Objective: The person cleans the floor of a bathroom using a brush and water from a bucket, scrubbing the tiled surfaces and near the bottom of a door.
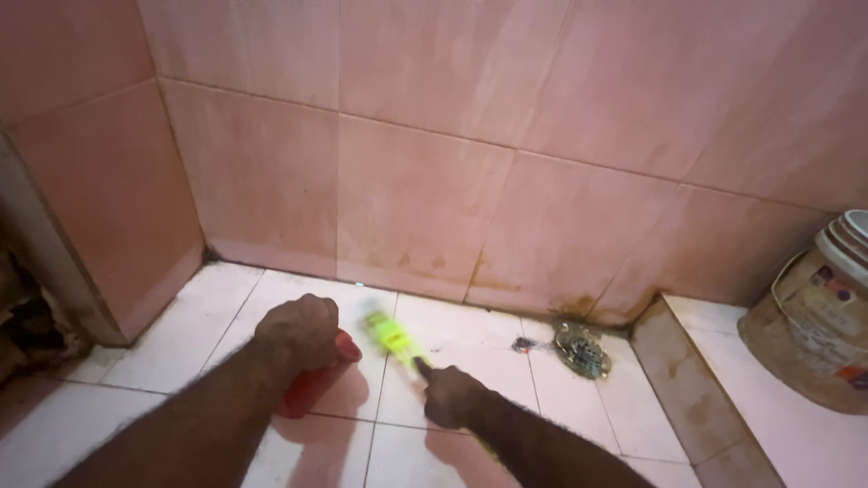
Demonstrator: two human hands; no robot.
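Observation:
My left hand (298, 331) is closed over a red plastic container (312, 384) that rests on the white tiled floor (217, 316). My right hand (449, 395) grips the dark handle of a bright green-yellow brush (389, 333). The brush head lies on the floor tiles a short way from the base of the pink tiled wall (425, 199) and looks blurred. The two hands are side by side, about a tile's width apart.
A round metal floor drain (581, 350) with dark grime beside it sits to the right of the brush. A raised tiled step (714, 398) carries a dirty plastic bucket (818, 316) at the far right. Brown stains line the wall base. A doorway edge (45, 262) stands at left.

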